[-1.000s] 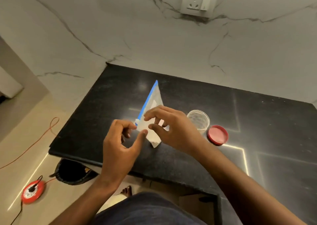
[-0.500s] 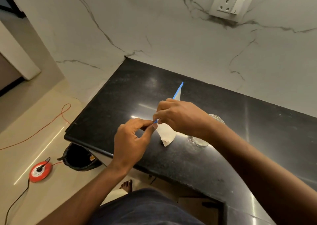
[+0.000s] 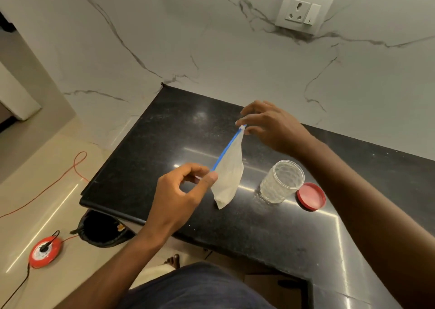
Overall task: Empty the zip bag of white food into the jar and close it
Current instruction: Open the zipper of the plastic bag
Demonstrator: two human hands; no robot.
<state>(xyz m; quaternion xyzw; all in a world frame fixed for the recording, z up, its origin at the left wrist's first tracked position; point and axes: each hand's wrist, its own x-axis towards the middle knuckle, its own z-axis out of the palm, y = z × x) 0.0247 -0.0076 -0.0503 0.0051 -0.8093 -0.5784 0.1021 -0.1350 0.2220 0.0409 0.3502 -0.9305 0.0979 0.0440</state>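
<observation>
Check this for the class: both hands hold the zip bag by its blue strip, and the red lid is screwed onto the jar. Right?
Not quite. The head view shows the red lid lying on the counter beside the open jar. The left hand and right hand do hold the zip bag by its blue strip.

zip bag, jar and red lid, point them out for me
zip bag (image 3: pixel 229 179), head view, on its white side below the blue zip strip
jar (image 3: pixel 281 182), head view, on its clear wall
red lid (image 3: pixel 312 196), head view, on its flat top

Showing two hands (image 3: pixel 179 198), one zip bag (image 3: pixel 229 176), one clear jar (image 3: pixel 281 182), one red lid (image 3: pixel 311 196), one wall socket (image 3: pixel 304 13).
</observation>
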